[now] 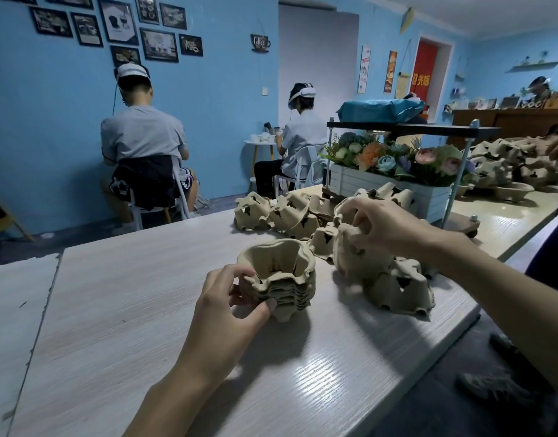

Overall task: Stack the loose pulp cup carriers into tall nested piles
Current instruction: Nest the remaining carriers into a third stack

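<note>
The left hand (227, 310) holds the nested pile (284, 279) on the table (129, 310), thumb and curled fingers pinching its near side. The right hand (388, 230), fingers bent, grips one loose carrier (353, 257) among the other carriers (400, 288) just beside the pile

Single head cam, wide-angle, worn by the person at the table (129, 310). Faces forward and down along the tabletop. Close range: left hand (227, 307) gripping the stack (284, 279), right hand (388, 228) gripping a carrier (359, 263), both lower middle. Blue wall (50, 137) far back, up top.
</note>
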The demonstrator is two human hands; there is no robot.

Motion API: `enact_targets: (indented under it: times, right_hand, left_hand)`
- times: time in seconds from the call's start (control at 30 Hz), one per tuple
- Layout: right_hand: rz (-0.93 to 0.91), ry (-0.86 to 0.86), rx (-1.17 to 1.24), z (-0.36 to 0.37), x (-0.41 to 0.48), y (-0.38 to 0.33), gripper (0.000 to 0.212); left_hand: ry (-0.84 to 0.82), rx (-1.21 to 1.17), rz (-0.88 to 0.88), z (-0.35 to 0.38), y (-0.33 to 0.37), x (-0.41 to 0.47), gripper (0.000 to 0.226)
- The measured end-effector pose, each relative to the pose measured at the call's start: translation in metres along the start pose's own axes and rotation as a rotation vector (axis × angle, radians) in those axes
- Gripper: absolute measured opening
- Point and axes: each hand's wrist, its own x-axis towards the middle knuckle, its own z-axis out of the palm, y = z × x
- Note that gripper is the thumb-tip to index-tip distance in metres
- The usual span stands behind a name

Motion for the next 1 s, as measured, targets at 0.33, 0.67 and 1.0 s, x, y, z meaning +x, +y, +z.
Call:
enact_targets:
  times: [0.33,0.67,1.0]
  right_hand:
    - [-0.075,-0.284,0.077,0.012,-0.007,-0.005,0.030]
    - [-0.106,-0.363,0.058,0.005,-0.006,-0.001,0.048]
    - [-0.173,-0.266,0.120,0.037,-0.008,-0.011,0.070]
  left_hand:
    - [0.011,0.034,0.014,-0.011,-0.002,-0.003,0.038]
    - [0.019,0.033,0.013,-0.010,-0.005,-0.002,0.038]
    - [0.040,-0.006,0.007,-0.014,-0.005,0.000,0.040]
